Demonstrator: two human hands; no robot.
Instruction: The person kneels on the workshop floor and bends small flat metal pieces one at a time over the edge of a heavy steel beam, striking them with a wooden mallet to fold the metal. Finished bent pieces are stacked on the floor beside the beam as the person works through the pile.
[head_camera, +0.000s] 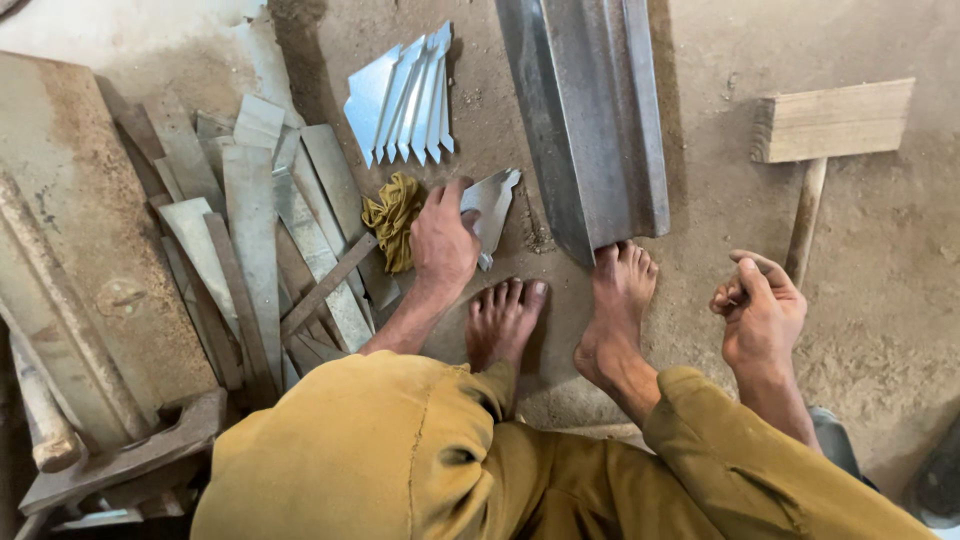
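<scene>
Left hand (443, 243): fingers grasping a cut plate (492, 205) by its near-left edge; plate lies on the dirt floor (880, 300), jutting right and beyond the fingertips, pointed end away from the thumb; wrist bent down, forearm running back toward the knee, palm facing the floor.

Right hand (760, 310): fingers curled loosely inward, thumb laid over them, grasping nothing visible; held above the floor, palm turned left.

Just left of the left fingers: yellow rag (392, 215), touching or nearly so.

Right of the plate: long folded sheet (590, 110), its near end under the toes of the right foot (620, 300); left foot (503, 318) beside it.

Beyond the right fingers: wooden mallet (825, 135), handle end near the thumb.

Beyond the left fingers: fanned stack of pointed plates (400, 100).

Far left of the fingers: heap of metal strips (250, 230).
</scene>
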